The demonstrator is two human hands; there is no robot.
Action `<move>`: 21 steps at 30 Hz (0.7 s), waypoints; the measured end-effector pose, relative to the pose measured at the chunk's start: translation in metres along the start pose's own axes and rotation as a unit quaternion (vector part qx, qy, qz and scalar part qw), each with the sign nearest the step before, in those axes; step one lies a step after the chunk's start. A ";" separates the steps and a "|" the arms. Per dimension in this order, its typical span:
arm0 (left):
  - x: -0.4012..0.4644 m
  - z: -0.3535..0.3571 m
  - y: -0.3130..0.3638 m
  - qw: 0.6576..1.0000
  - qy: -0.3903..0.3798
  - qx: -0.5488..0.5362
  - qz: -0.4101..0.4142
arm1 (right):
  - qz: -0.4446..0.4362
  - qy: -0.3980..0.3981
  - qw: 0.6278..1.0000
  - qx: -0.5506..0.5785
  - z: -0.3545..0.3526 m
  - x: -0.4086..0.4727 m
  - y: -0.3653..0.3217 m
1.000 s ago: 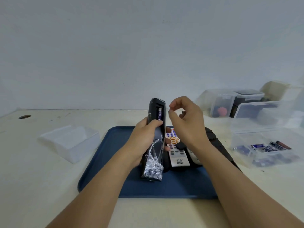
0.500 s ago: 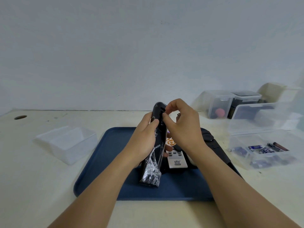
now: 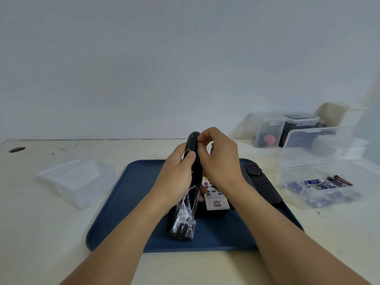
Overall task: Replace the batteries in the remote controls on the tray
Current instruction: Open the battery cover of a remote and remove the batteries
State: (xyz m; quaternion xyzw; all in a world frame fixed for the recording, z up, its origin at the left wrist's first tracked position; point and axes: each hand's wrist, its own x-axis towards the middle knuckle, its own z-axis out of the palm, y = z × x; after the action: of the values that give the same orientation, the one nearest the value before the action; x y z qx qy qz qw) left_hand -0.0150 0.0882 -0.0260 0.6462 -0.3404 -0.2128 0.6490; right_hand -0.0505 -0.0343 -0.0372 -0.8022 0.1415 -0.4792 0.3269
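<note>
Since a second ago the right hand (image 3: 220,159) has closed in, fingertips pinching the black remote's (image 3: 194,161) top, the left hand (image 3: 176,177) still gripping it.

A dark blue tray (image 3: 123,202) is lying on the cream table (image 3: 41,233). The black remote (image 3: 193,161) is wearing clear crinkled wrap; at its four o'clock a white remote (image 3: 216,201) is showing grey buttons. Blue-labelled batteries (image 3: 320,183) are sitting at three o'clock.
</note>
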 end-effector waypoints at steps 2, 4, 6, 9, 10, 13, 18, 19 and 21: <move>0.001 0.001 -0.002 1.000 0.005 0.006 0.001 | 0.007 -0.009 1.000 0.008 0.002 -0.001 0.001; 0.004 0.001 -0.006 1.000 0.015 0.025 0.009 | 0.011 -0.022 1.000 0.011 0.005 -0.002 0.002; 0.005 0.002 -0.008 0.999 0.023 0.034 0.012 | 0.011 -0.029 0.999 0.017 0.006 -0.001 0.002; 0.005 0.002 -0.009 0.999 0.021 0.032 0.007 | 0.015 -0.036 0.999 0.020 0.006 0.000 0.003; 0.005 0.002 -0.010 0.999 0.022 0.034 0.008 | 0.015 -0.038 0.999 0.019 0.006 0.000 0.003; 0.005 0.001 -0.010 1.000 0.007 0.018 0.007 | 0.017 -0.021 0.999 0.024 0.006 0.000 0.004; 0.006 0.002 -0.013 0.999 -0.002 -0.045 -0.022 | 0.049 -0.002 0.998 0.049 0.002 0.001 0.003; 0.006 0.002 -0.014 0.998 0.000 -0.050 -0.022 | 0.076 0.010 0.995 0.066 0.001 0.001 0.003; 0.008 0.004 -0.013 0.998 0.005 -0.052 -0.016 | 0.142 0.044 0.983 0.107 -0.001 0.002 -0.001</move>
State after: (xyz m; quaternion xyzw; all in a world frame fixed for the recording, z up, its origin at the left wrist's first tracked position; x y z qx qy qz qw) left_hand -0.0107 0.0788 -0.0378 0.6180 -0.3151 -0.2378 0.6799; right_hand -0.0508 -0.0353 -0.0351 -0.7123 0.2162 -0.4748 0.4696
